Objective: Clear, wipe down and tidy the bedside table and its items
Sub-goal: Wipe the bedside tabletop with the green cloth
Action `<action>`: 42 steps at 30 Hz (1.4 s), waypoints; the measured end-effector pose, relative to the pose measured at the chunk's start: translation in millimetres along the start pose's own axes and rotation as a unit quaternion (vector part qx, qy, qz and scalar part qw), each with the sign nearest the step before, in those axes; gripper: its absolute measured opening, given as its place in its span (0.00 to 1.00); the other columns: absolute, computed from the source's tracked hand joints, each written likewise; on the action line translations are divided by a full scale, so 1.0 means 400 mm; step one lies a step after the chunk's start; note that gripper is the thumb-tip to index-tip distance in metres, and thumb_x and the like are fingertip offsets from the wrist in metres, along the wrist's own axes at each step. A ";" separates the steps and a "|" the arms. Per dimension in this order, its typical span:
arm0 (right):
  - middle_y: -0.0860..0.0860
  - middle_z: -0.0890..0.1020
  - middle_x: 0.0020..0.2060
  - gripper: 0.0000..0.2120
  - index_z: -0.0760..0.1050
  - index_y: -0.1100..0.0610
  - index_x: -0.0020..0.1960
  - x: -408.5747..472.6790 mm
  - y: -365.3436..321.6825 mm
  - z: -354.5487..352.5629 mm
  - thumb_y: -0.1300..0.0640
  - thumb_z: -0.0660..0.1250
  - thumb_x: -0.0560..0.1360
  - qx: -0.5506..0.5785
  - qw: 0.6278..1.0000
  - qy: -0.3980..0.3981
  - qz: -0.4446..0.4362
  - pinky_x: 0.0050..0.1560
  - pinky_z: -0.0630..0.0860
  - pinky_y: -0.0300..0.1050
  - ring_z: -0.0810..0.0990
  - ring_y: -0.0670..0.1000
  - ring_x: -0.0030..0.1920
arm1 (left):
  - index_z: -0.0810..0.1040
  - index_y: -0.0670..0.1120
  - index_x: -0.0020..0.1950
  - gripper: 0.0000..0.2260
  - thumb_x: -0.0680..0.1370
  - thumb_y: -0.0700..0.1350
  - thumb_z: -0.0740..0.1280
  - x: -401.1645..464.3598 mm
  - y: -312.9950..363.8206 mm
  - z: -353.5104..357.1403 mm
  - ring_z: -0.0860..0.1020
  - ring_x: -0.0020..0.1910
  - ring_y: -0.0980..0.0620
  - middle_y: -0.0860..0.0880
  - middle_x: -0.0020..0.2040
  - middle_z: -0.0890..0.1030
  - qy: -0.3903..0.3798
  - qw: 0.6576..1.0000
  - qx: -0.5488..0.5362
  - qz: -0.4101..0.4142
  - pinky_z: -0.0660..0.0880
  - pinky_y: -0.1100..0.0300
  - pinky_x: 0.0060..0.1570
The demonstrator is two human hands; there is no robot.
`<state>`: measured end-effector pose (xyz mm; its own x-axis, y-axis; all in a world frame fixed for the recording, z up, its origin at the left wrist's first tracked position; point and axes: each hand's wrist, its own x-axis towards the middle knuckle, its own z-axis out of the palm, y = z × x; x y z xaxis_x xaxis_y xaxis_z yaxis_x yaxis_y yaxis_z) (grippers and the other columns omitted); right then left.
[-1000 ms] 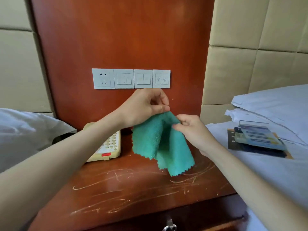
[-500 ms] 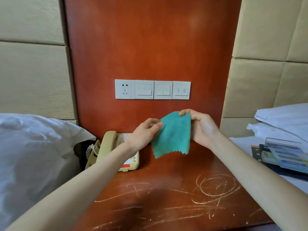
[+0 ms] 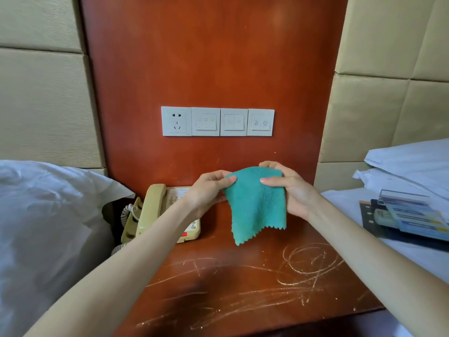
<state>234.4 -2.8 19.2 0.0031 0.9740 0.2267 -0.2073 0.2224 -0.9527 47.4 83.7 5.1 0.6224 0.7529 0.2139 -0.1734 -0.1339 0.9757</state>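
The small green fluffy cloth with zigzag edges point(image 3: 256, 203) hangs in the air, folded over at the top. The left hand point(image 3: 206, 190) pinches its top left corner and the right hand point(image 3: 289, 188) pinches the top right, so 2 hands hold it up. Below the grip is the scratched red-brown wooden bedside table point(image 3: 243, 288), and left of the grip sits the cream plastic phone point(image 3: 155, 210). The cloth looks soft, light and floppy. It may be dry, though I cannot tell. Holding it by the folded top edge seems best.

Left hand point(image 3: 209, 190) and right hand point(image 3: 289, 190) raised, fingers pinched.
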 end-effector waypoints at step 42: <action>0.57 0.79 0.62 0.19 0.79 0.58 0.60 -0.168 0.003 -0.068 0.57 0.66 0.70 0.117 0.990 0.066 -0.035 0.58 0.76 0.52 0.79 0.56 0.60 | 0.79 0.48 0.54 0.10 0.83 0.46 0.58 0.017 0.036 0.124 0.78 0.36 0.57 0.52 0.39 0.80 0.066 0.975 0.203 0.053 0.71 0.71 0.33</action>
<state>260.4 -66.7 -2.8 0.1500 0.9574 0.2466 -0.4237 0.2876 -0.8589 86.9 55.0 22.8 0.5088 0.7937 0.3335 0.1023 -0.4403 0.8920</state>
